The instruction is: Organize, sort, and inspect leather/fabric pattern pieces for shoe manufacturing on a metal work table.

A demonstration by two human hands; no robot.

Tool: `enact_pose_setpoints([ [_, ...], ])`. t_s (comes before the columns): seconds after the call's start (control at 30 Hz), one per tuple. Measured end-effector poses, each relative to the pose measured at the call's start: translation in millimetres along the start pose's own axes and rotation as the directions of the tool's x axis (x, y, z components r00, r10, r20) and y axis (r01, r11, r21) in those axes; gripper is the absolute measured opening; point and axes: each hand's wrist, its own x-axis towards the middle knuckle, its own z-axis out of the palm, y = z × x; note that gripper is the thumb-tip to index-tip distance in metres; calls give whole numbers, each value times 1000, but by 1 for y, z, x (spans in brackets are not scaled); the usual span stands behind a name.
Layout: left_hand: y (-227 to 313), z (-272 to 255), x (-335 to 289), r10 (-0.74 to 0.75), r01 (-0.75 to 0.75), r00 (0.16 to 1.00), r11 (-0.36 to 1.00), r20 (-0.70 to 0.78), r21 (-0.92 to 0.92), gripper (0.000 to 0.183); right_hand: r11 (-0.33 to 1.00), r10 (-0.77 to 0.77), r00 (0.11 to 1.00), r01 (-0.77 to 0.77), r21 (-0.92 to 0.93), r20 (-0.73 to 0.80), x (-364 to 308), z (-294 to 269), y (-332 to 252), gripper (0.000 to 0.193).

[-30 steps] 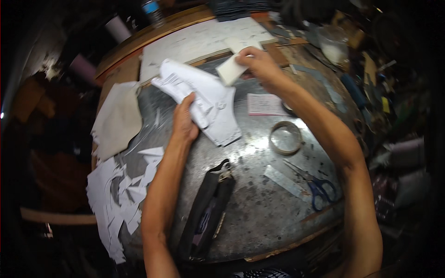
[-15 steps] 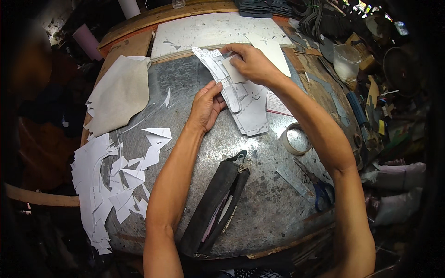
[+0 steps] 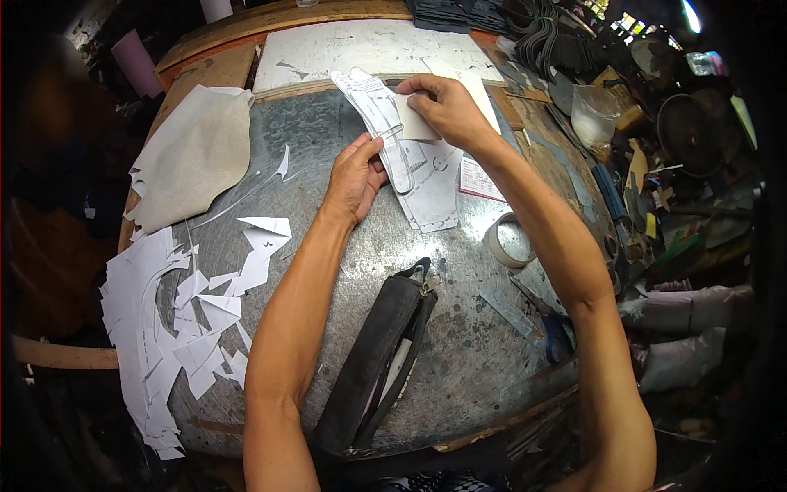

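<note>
Thumb and fingers of my left hand are closed on a bundle of long, curved white paper pattern pieces with drawn lines. Their upper ends fan slightly apart. My right hand pinches a small cream card piece just right of the bundle; I cannot tell whether the two touch. Beneath them, wider white pattern sheets with pencil marks lie on the metal tabletop. A larger cream card lies partly behind my right hand.
Paper offcuts and a beige hide-like sheet cover the left side. A black zip pouch, partly unzipped, lies between my forearms. Tape roll and scissors are by my right forearm. A white board lies at the back.
The view has shifted slightly, moving the scene left. My right hand has drawn the card piece a little to the right, and the bundle's upper tips are more spread.
</note>
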Motion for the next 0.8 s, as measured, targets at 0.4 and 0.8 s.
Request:
enact_pose_setpoints([
  [0.4,-8,-5,2,21,-21,1000,995,4,102,27,996,-80,983,86,31,-165,-18,10,1,28],
  [0.8,-6,-10,2,-26,16,998,990,65,141,28,997,51,992,-56,-45,-111,-33,0,-3,21],
])
